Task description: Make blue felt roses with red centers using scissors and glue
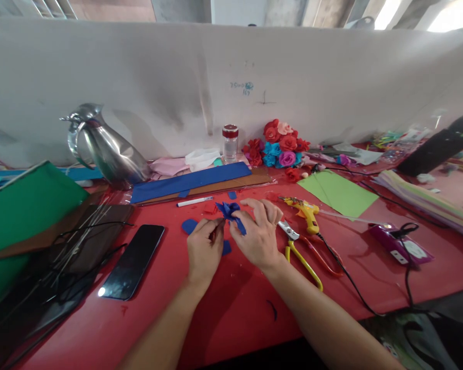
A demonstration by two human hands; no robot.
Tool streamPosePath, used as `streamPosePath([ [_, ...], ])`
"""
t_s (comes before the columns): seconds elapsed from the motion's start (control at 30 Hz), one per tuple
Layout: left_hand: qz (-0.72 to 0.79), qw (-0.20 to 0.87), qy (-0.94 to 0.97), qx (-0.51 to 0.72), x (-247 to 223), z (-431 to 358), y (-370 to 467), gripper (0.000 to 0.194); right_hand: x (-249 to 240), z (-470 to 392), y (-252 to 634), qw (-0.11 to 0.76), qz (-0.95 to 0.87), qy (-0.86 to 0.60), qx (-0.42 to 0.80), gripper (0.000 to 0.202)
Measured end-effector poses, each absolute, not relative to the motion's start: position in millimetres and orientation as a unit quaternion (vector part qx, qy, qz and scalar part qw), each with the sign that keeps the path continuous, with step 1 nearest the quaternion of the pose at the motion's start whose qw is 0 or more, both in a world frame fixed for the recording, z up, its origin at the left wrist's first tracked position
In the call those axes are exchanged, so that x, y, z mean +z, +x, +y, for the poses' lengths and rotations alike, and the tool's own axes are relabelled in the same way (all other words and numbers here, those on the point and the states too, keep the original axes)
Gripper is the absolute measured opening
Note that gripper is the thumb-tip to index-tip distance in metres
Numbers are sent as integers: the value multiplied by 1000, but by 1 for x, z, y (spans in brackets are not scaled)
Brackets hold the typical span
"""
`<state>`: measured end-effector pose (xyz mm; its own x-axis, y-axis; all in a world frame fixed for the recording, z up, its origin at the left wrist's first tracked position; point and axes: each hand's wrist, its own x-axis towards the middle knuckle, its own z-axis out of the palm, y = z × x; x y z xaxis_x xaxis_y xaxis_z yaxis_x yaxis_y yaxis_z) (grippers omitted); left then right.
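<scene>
Between my hands is a small blue paper flower (pixel 227 209) with pointed petals, held above the red table. My left hand (pixel 206 246) is closed, thumb and forefinger pinched at the flower's lower left side; the stem, if any, is too small to tell. My right hand (pixel 258 231) has its thumb and fingers around the flower's right side, against a blue petal (pixel 239 225). A blue cut piece (pixel 189 226) lies left of my left hand, and another (pixel 226 247) lies between my hands. Pliers with yellow handles (pixel 306 264) lie just right of my right hand.
A yellow glue gun (pixel 310 216) and its cord lie at the right, near a purple power strip (pixel 399 244). On the left are a phone (pixel 133 262) and steel jug (pixel 110 146). Blue strips (pixel 193 182), a jar (pixel 230 146) and paper roses (pixel 281 146) stand along the back.
</scene>
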<state>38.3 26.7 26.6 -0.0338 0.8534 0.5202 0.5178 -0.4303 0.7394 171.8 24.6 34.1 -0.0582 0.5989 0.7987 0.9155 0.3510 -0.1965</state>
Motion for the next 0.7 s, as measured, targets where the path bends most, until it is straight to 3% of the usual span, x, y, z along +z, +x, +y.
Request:
streamPosePath([
  [0.3,511,198,651,525,26,29,37,18,37,20,171,442,-710,-529,-147,21],
  [0.5,504,301,585,559,23,34,36,15,42,17,174,529,-675,-507,-92,14],
  [0.7,476,396,518,590,29,34,36,15,44,19,175,615,-603,-508,-18,19],
])
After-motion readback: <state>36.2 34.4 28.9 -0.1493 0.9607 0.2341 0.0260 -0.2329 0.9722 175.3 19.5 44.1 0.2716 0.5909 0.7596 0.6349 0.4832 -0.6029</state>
